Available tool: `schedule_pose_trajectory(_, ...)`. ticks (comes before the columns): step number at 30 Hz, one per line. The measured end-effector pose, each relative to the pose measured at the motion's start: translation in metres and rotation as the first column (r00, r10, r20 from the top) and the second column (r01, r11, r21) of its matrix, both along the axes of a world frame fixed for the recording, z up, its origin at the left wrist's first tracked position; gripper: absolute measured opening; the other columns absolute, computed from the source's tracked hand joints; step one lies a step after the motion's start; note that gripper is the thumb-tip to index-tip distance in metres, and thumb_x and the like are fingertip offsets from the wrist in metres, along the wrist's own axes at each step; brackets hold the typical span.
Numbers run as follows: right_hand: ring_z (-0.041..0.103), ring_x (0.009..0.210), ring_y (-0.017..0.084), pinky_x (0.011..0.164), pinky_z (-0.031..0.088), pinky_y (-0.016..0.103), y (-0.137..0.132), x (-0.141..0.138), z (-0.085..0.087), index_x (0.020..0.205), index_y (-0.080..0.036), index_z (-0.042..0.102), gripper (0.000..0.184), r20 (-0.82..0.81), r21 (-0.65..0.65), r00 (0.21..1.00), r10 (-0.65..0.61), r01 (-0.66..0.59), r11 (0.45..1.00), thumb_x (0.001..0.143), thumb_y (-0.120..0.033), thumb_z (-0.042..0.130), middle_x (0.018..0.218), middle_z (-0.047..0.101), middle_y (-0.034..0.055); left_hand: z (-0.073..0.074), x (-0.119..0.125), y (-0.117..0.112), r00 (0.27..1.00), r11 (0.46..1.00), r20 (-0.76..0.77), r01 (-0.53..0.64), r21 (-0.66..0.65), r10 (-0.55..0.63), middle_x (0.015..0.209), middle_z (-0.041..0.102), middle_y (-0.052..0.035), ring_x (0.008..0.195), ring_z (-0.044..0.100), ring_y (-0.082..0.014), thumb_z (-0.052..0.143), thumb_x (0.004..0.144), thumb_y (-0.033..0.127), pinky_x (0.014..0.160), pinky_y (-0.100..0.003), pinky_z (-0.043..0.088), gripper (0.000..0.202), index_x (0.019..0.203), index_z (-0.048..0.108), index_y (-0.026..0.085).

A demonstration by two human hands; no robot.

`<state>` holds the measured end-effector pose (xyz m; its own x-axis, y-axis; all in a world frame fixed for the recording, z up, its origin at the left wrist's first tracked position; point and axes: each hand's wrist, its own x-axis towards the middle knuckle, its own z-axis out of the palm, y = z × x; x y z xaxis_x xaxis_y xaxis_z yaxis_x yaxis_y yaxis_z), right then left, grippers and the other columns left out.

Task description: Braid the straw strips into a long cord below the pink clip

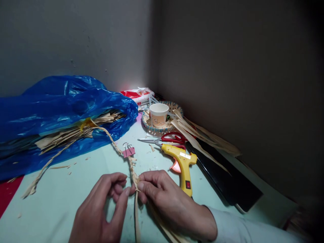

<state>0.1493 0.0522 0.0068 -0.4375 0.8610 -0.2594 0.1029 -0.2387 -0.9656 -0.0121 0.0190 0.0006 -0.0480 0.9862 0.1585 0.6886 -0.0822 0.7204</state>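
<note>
A braid of pale, dry plant strips [131,166] runs down the middle of the head view, with a pink binder clip [129,152] clamped across it. My right hand [164,192] pinches the braid's lower end between thumb and fingers. Loose strips [137,216] hang below that pinch toward the near edge. Just left of the braid is my left hand [101,206], its fingers curled and its thumb apart from the forefinger. I see nothing between them. Past the clip, the braid continues up to a bundle of dry strips [68,133] lying on a blue plastic bag [63,91].
A yellow glue gun [186,165] and red-handled scissors [162,140] lie right of the braid. Behind stand a paper cup [159,109] in a woven basket [177,106] and a tissue pack [141,96]. More strips [202,135] rest across a black flat object [227,185]. Walls enclose the back.
</note>
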Motion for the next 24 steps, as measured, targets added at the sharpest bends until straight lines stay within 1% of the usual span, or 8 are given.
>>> schedule_pose_trajectory(1, 0.043, 0.062, 0.011, 0.064, 0.036, 0.024, 0.000, 0.000, -0.001, 0.060, -0.016, 0.049, 0.031, -0.017, 0.007, 1.000, -0.006, 0.006, 1.000, 0.092, -0.018, 0.047, 0.060, 0.048, -0.0021, 0.004, -0.001, 0.006, 0.981, 0.985, 0.195, 0.030, -0.171, 0.004, 0.085, 0.071, -0.0012, 0.074, 0.067, -0.0187, 0.061, 0.081, 0.039, 0.072, -0.030, 0.053, 0.021, 0.097, 0.059, 0.025)
schedule_pose_trajectory(3, 0.046, 0.064, 0.011, 0.066, 0.038, 0.024, -0.002, -0.001, -0.004, 0.063, -0.016, 0.050, 0.030, -0.067, 0.018, 0.998, -0.019, 0.020, 1.000, 0.092, -0.020, 0.047, 0.062, 0.049, -0.0016, 0.008, -0.001, 0.015, 0.850, 0.883, 0.522, 0.191, -0.429, 0.070, 0.085, 0.072, -0.0014, 0.081, 0.069, -0.0206, 0.068, 0.075, 0.039, 0.078, -0.033, 0.054, 0.030, 0.100, 0.059, 0.024)
schedule_pose_trajectory(5, 0.051, 0.065, 0.012, 0.068, 0.041, 0.025, -0.003, -0.002, -0.007, 0.066, -0.017, 0.050, 0.029, -0.138, 0.001, 0.990, -0.015, 0.015, 1.000, 0.094, -0.024, 0.045, 0.064, 0.052, -0.0005, 0.007, 0.000, 0.019, 0.728, 0.789, 0.676, 0.347, -0.507, 0.115, 0.080, 0.070, -0.0005, 0.078, 0.068, -0.0196, 0.072, 0.073, 0.034, 0.074, -0.032, 0.054, 0.029, 0.096, 0.061, 0.022)
schedule_pose_trajectory(9, 0.055, 0.065, 0.014, 0.069, 0.044, 0.029, -0.006, -0.002, -0.005, 0.079, -0.018, 0.050, 0.023, -0.142, -0.010, 0.990, -0.022, 0.021, 1.000, 0.097, -0.030, 0.043, 0.066, 0.054, -0.0005, 0.002, -0.003, 0.019, 0.685, 0.744, 0.725, 0.444, -0.499, 0.078, 0.071, 0.067, 0.0011, 0.059, 0.059, -0.0131, 0.070, 0.080, 0.035, 0.058, -0.025, 0.048, 0.017, 0.084, 0.064, 0.019)
schedule_pose_trajectory(14, 0.055, 0.076, 0.017, 0.073, 0.043, 0.030, -0.008, 0.001, 0.002, 0.104, -0.018, 0.047, 0.014, 0.107, 0.090, 0.993, -0.056, 0.046, 0.995, 0.097, -0.029, 0.043, 0.074, 0.058, 0.0008, -0.001, -0.009, 0.018, 0.675, 0.695, 0.730, 0.476, -0.539, 0.105, 0.057, 0.056, 0.0048, 0.050, 0.045, -0.0079, 0.068, 0.082, 0.041, 0.053, -0.020, 0.038, 0.024, 0.077, 0.064, 0.018)
schedule_pose_trajectory(18, 0.054, 0.080, 0.019, 0.070, 0.041, 0.030, -0.009, 0.002, 0.003, 0.107, -0.017, 0.046, 0.016, 0.227, 0.156, 0.973, -0.044, 0.008, 0.988, 0.097, -0.028, 0.040, 0.081, 0.059, 0.0039, -0.001, -0.002, 0.014, 0.671, 0.724, 0.710, 0.380, -0.576, 0.213, 0.059, 0.040, 0.0094, 0.049, 0.022, -0.0064, 0.069, 0.080, 0.046, 0.044, -0.018, 0.020, 0.029, 0.074, 0.058, 0.019)
schedule_pose_trajectory(22, 0.054, 0.085, 0.020, 0.071, 0.041, 0.030, -0.010, 0.003, 0.004, 0.107, -0.018, 0.046, 0.017, 0.283, 0.163, 0.959, -0.022, -0.026, 0.986, 0.097, -0.029, 0.040, 0.086, 0.060, 0.0054, 0.004, 0.008, 0.010, 0.834, 0.859, 0.547, 0.230, -0.457, 0.067, 0.060, 0.050, 0.0056, 0.060, 0.044, -0.0123, 0.066, 0.079, 0.049, 0.054, -0.020, 0.039, 0.032, 0.065, 0.058, 0.021)
schedule_pose_trajectory(24, 0.054, 0.086, 0.020, 0.073, 0.041, 0.031, -0.011, 0.004, 0.006, 0.106, -0.018, 0.047, 0.015, 0.327, 0.168, 0.945, -0.015, -0.042, 0.985, 0.097, -0.028, 0.039, 0.090, 0.060, 0.0066, 0.006, 0.010, 0.010, 0.884, 0.892, 0.466, 0.177, -0.417, 0.043, 0.060, 0.055, 0.0049, 0.062, 0.049, -0.0141, 0.065, 0.079, 0.048, 0.059, -0.020, 0.042, 0.031, 0.063, 0.060, 0.022)
